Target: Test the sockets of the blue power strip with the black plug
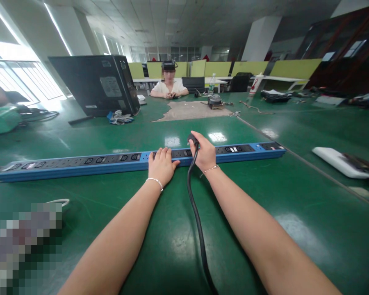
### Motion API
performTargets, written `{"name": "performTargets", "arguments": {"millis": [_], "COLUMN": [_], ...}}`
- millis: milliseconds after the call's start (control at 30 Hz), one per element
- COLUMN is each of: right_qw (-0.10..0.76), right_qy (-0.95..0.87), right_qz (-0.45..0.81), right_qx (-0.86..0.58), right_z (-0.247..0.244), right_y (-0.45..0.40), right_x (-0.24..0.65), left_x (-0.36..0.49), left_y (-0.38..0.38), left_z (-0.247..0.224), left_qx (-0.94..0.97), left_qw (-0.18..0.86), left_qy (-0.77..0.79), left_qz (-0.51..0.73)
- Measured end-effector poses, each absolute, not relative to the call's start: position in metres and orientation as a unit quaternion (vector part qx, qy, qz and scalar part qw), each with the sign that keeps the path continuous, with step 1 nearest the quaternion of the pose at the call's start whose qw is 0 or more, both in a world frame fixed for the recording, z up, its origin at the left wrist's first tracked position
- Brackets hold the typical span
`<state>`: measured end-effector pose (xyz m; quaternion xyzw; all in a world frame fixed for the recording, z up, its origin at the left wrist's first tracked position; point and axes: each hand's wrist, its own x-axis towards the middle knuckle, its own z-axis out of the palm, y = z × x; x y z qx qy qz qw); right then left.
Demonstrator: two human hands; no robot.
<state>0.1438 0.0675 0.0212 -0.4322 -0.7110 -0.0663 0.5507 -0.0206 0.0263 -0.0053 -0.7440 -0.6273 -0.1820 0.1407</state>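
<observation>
A long blue power strip (pixel 126 165) with black socket panels lies across the green table. My left hand (pixel 162 166) rests flat on its middle, fingers extended over the sockets and thumb out to the right. Just to the right, my right hand (pixel 204 150) is closed around the black plug (pixel 192 139) of a power cord. From that plug the black cord (pixel 197 213) hangs toward me and runs out of the bottom of the view. The plug is over the strip, and its front end is turned so that I cannot see its pins.
A black computer case (pixel 89 84) stands back left, with gloves (pixel 119 117) beside it. A green basket (pixel 3 120) is far left, a white object (pixel 341 162) at right. Across the table sits a person (pixel 169 86), near a bottle (pixel 212 84) and a round device (pixel 215 101).
</observation>
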Motion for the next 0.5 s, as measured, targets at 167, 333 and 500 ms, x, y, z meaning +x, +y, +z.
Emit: {"name": "performTargets", "arguments": {"millis": [167,333,500], "right_qw": [0.537,0.490,0.454], "right_qy": [-0.626,-0.647,-0.680], "right_qz": [-0.059,-0.026,-0.042], "right_qx": [-0.562,-0.584,-0.574], "right_z": [0.017,0.009,0.005], "right_y": [0.069,0.068,0.067], "right_x": [0.219,0.263,0.259], "left_x": [-0.021,-0.022,-0.022], "left_y": [0.027,0.027,0.027], "left_z": [-0.006,-0.006,-0.007], "left_qx": [-0.744,-0.745,-0.745], "left_qw": [0.140,0.137,0.132], "left_qy": [-0.627,-0.626,-0.625], "left_qz": [-0.182,-0.187,-0.193]}}
